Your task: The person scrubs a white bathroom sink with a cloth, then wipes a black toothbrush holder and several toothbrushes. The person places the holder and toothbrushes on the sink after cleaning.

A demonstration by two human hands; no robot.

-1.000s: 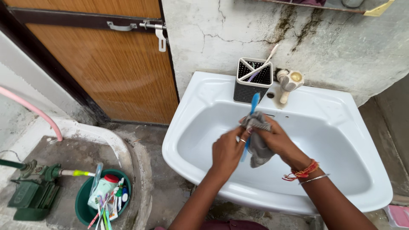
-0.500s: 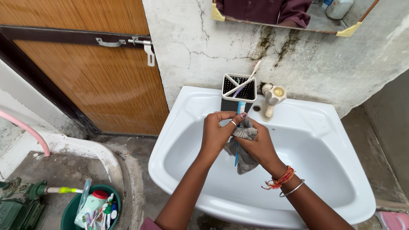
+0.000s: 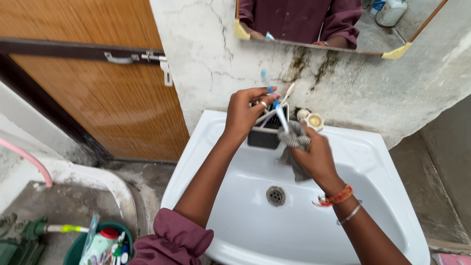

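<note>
My left hand (image 3: 246,111) is raised over the back of the white sink (image 3: 373,162), pinching a blue toothbrush (image 3: 271,98) near its head, bristles up. My right hand (image 3: 314,157) grips a grey cloth (image 3: 293,147) wrapped around the toothbrush's lower handle. Just behind both hands stands a dark toothbrush holder (image 3: 264,135) with a white rim, holding other brushes. The holder is partly hidden by my left hand.
A cream tap (image 3: 312,119) sits beside the holder. A mirror (image 3: 338,24) hangs on the cracked wall above. A wooden door (image 3: 93,83) with a metal latch is at left. A green tub (image 3: 98,245) of toiletries and a pump sit on the floor at lower left.
Both hands have risen from over the basin toward the holder at the sink's back. The toothbrush now points up, with the cloth lower on its handle. The camera has tilted upward.
</note>
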